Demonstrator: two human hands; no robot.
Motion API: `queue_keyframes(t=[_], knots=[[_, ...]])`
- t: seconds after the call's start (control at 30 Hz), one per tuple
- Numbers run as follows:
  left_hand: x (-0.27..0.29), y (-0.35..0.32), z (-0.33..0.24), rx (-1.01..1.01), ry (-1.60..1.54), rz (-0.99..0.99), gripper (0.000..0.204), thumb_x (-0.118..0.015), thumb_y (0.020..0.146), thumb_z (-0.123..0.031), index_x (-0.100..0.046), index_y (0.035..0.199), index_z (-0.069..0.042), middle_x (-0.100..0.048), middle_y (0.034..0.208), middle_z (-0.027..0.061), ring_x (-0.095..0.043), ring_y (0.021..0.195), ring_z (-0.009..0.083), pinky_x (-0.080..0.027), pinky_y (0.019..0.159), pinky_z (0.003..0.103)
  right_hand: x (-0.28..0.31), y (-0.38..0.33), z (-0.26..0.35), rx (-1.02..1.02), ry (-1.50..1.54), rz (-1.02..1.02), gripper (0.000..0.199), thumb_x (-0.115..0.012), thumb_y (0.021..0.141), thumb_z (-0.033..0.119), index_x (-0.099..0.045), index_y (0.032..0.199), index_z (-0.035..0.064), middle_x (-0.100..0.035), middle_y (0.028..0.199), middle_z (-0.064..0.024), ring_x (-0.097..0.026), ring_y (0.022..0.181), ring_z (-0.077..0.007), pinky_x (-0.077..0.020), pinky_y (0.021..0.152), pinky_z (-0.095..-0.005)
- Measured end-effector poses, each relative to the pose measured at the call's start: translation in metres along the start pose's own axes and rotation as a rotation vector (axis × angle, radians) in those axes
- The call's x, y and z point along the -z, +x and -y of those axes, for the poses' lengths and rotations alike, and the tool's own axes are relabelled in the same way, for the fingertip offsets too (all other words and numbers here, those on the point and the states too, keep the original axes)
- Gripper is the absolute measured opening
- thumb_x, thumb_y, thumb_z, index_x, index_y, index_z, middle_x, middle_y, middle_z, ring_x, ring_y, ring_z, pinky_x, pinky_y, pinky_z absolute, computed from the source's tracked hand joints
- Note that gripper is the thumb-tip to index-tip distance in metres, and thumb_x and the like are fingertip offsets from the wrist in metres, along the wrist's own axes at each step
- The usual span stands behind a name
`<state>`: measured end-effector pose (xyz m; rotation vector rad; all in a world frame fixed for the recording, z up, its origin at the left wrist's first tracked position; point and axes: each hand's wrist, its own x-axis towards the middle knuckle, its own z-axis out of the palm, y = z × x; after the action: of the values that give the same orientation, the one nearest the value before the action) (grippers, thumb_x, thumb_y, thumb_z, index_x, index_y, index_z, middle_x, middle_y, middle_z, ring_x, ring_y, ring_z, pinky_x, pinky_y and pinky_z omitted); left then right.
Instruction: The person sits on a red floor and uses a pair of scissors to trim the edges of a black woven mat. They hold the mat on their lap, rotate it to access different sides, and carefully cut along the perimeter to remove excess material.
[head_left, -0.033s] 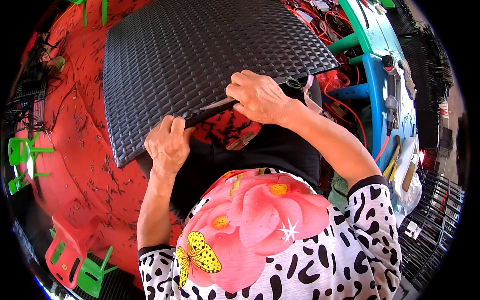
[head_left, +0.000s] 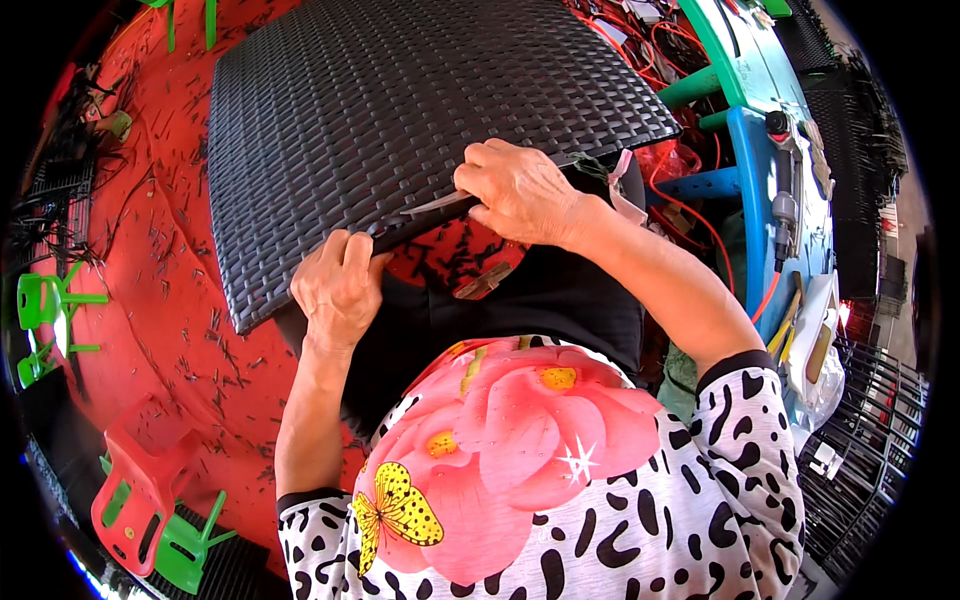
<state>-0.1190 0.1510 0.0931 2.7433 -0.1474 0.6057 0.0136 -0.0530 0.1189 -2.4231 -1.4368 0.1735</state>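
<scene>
A large dark woven rattan panel [head_left: 420, 100] lies in front of me, its near edge by my lap. My left hand [head_left: 338, 285] is closed on that edge near the left corner, fingers curled over it. Along the same edge, my right hand [head_left: 520, 190] is closed around a thin pointed metal tool [head_left: 437, 205]. The tool's blade-like tip points left along the weave toward my left hand, and its grip is mostly hidden in my fingers. Between my hands, below the edge, a patch of red floor with dark scraps shows.
Dark strand cuttings litter the red floor [head_left: 170, 290]. A blue stool [head_left: 755, 190] on the right carries a corded power tool [head_left: 784, 200], with orange cable [head_left: 710, 235] beside it. Small green chairs [head_left: 45, 305] and a red chair [head_left: 135, 495] stand to the left.
</scene>
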Motion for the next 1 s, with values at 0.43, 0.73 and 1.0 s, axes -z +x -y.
queue_keyframes(t=[0.43,0.73,1.0], knots=[[-0.003,-0.002,-0.003,-0.004,0.007,-0.043,0.03,-0.076,0.059,-0.011,-0.052,0.076,-0.007,-0.05,0.068,0.0073,-0.052,0.056,0.0275,-0.04,0.049,0.037,-0.014,-0.016,0.009,0.062,-0.106,-0.244,0.011,-0.059,0.067,0.013,-0.053,0.073,0.006,-0.049,0.078,-0.0094,-0.054,0.074,-0.0262,-0.0483,0.06,-0.0357],[0.0,0.001,-0.004,-0.018,0.002,-0.021,0.031,-0.077,0.062,-0.014,-0.052,0.079,-0.006,-0.05,0.069,0.0072,-0.052,0.056,0.0272,-0.041,0.049,0.036,0.029,-0.123,-0.001,-0.388,0.313,-0.216,0.019,-0.058,0.081,0.009,-0.055,0.098,0.0013,-0.059,0.082,-0.0117,-0.061,0.072,-0.0259,-0.0492,0.064,-0.0335],[-0.001,0.002,-0.005,-0.019,0.017,0.002,0.032,-0.077,0.063,-0.015,-0.052,0.081,-0.007,-0.051,0.071,0.0075,-0.052,0.055,0.0281,-0.04,0.048,0.037,0.03,-0.167,-0.045,-0.909,1.064,-0.445,0.019,-0.051,0.089,0.016,-0.053,0.093,-0.0021,-0.053,0.061,-0.0031,-0.057,0.054,-0.0108,-0.0443,0.049,-0.0253]])
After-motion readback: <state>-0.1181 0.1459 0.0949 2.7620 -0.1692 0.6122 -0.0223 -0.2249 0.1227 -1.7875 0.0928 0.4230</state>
